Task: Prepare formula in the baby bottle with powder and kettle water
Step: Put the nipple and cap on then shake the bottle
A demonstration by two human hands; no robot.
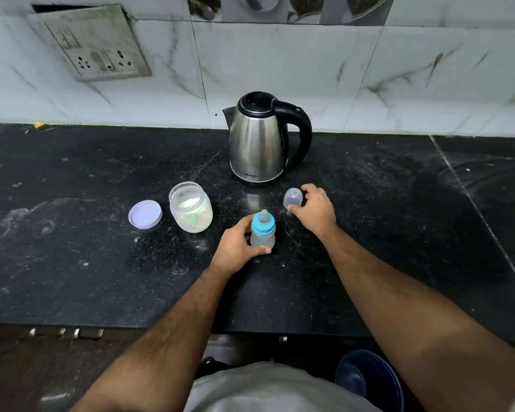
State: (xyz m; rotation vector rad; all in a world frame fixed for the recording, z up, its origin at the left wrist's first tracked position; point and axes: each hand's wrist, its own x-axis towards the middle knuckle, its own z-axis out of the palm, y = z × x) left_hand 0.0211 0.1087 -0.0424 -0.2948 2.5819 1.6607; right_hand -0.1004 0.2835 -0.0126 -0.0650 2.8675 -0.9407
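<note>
Gripping bottle (262, 233) w/ left hand (235, 248); right hand (314, 211) touching cap (293, 197).

You have open counter (384, 233) right and near edge; kettle (257, 144) blocks behind, jar (191, 208) and lid (145, 214) crowd the left, cap (292, 198) beside bottle (262, 230).
</note>
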